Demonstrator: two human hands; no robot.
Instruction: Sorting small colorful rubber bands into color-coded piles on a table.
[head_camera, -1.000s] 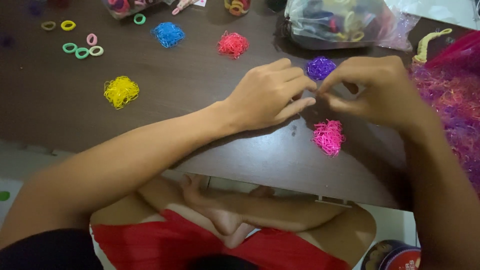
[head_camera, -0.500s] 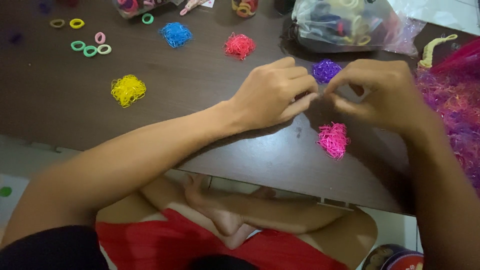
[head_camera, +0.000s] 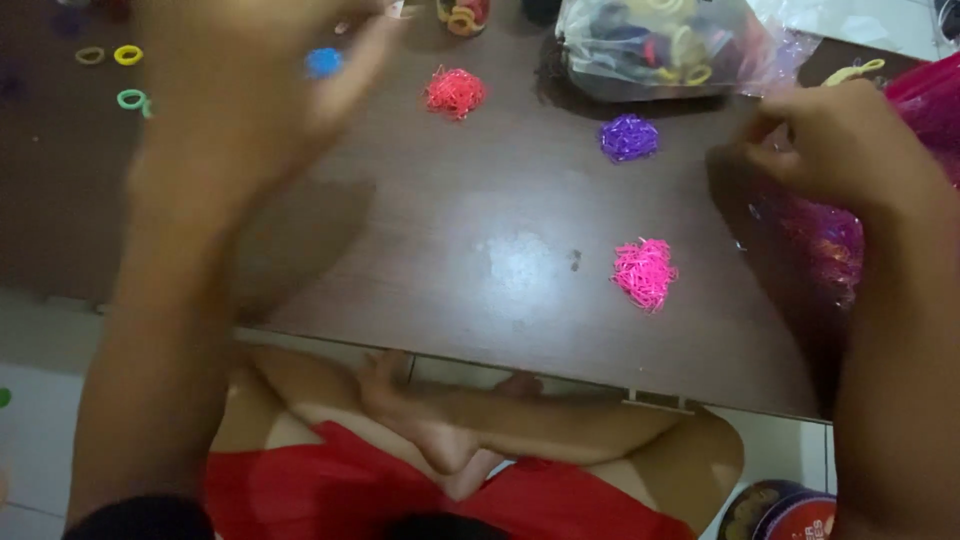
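Two hands apart over table (head_camera: 480, 260): left hand (head_camera: 250, 90) blurred, grip unclear, near blue band pile (head_camera: 323, 62); right hand (head_camera: 840, 140) pinched at pink mesh heap (head_camera: 850, 240), contents unclear; bands light, stretchy, best pinched singly.

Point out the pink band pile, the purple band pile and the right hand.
pink band pile (head_camera: 644, 272), head view, pile's middle
purple band pile (head_camera: 628, 137), head view, pile's middle
right hand (head_camera: 850, 145), head view, back of hand

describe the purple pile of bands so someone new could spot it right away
Start at the clear plastic bag at the far edge of the brown table. Just in front of it lies the purple pile. It is the only purple one; the others are pink, red and blue.
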